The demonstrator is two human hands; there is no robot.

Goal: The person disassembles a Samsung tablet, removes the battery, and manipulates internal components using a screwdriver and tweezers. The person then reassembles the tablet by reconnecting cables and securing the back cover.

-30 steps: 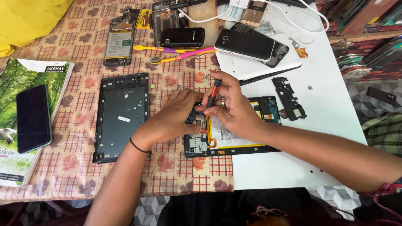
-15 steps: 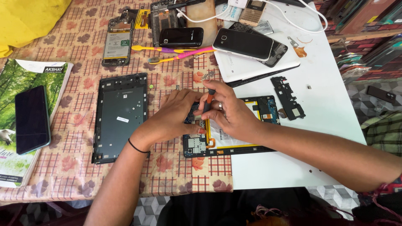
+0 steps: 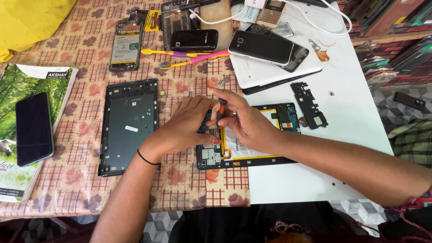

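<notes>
An opened tablet (image 3: 252, 155) with a white battery, yellow edging and bare circuit boards lies at the table's middle. My right hand (image 3: 245, 121) grips a small screwdriver (image 3: 220, 112) with an orange and black handle, held upright with its tip on the tablet's left part. My left hand (image 3: 186, 123) rests on that same left end of the tablet, fingers bent beside the screwdriver tip. The tablet's dark back cover (image 3: 129, 126) lies apart to the left on the patterned cloth.
A black plastic frame piece (image 3: 309, 105) lies right of the tablet. Behind it are a white tablet (image 3: 270, 74) with phones stacked on it, two toothbrushes (image 3: 191, 57), an opened phone (image 3: 126, 45) and a black phone (image 3: 194, 40). A phone (image 3: 33, 128) rests on a green book at left.
The screwdriver has gone from tilted to nearly upright, and both hands have closed in slightly over the tablet's left end.
</notes>
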